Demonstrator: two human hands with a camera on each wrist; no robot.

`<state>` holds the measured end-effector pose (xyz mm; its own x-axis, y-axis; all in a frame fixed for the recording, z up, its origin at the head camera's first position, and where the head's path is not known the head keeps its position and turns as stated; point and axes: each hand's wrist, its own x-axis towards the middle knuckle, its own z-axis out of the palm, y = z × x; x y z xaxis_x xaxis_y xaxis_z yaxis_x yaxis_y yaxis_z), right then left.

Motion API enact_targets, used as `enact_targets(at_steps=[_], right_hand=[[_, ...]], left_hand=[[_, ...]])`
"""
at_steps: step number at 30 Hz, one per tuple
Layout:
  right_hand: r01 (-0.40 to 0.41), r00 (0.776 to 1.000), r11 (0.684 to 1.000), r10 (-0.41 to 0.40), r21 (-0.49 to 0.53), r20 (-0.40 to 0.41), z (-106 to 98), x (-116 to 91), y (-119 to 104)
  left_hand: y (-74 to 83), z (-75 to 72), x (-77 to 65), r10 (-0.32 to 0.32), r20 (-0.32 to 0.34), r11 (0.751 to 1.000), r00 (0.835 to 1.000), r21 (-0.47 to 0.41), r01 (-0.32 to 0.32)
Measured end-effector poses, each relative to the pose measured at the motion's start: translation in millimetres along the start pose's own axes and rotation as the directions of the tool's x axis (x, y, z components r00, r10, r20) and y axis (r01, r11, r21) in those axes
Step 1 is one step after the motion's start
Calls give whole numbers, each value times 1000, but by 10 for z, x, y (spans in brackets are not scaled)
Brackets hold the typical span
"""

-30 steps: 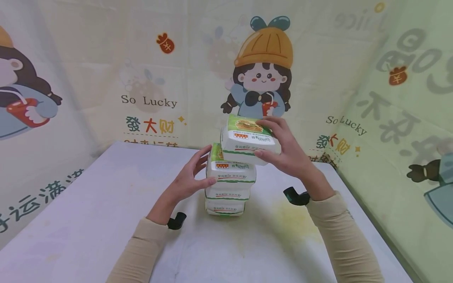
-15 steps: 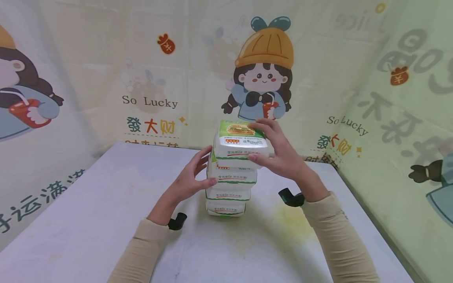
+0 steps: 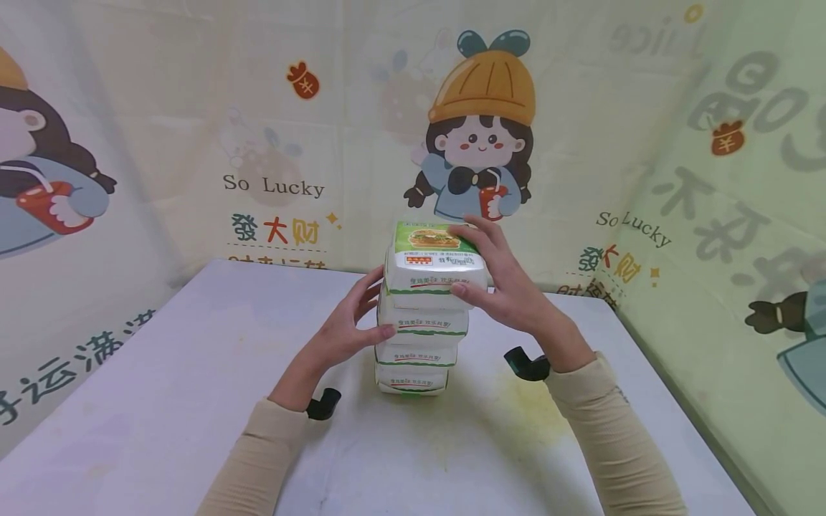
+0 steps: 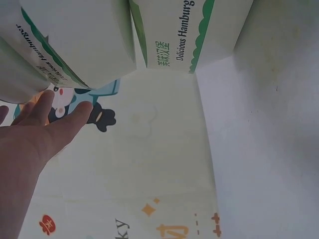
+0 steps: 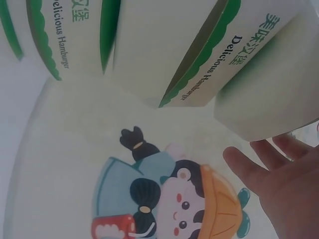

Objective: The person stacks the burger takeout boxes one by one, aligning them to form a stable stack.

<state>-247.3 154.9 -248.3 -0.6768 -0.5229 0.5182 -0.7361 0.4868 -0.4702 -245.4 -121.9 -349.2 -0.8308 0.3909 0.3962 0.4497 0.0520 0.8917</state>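
Observation:
Several white-and-green hamburger boxes stand in one stack on the table, seen in the head view. The top box [image 3: 439,279] has a burger printed on its lid and sits on the box below [image 3: 429,322]. My right hand [image 3: 516,290] grips the top box at its right end, thumb on the front face and fingers over the far top edge. Beside the stack, my left hand [image 3: 338,330] has its thumb at the second box's front left corner. Its fingers [image 4: 37,109] reach out nearly straight along the left end, partly behind the boxes.
The white table [image 3: 193,401] extends around the stack, with a yellowish stain to its right. A cloth backdrop [image 3: 361,143] with cartoon prints hangs behind and along both sides. Black wrist mounts [image 3: 525,363] stick out near both wrists.
My right hand has brought the top box left and down, from over the stack's right side onto the second box. My left hand has stayed where it was.

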Motion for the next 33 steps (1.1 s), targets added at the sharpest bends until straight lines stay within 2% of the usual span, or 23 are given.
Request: enact_targets(at_steps=[12, 22, 33], right_hand=[[-5, 1000, 1000, 5, 4, 1, 29, 37, -27], [11, 999, 999, -12, -43, -35, 15, 6, -42], [27, 1000, 999, -27, -26, -11, 29, 9, -62]], left_hand=[[1, 1, -3, -9, -3, 1000, 1000, 12, 9], [12, -30, -7, 24, -10, 1000, 1000, 8, -24], [8, -31, -7, 26, 1, 1000, 1000, 4, -26]])
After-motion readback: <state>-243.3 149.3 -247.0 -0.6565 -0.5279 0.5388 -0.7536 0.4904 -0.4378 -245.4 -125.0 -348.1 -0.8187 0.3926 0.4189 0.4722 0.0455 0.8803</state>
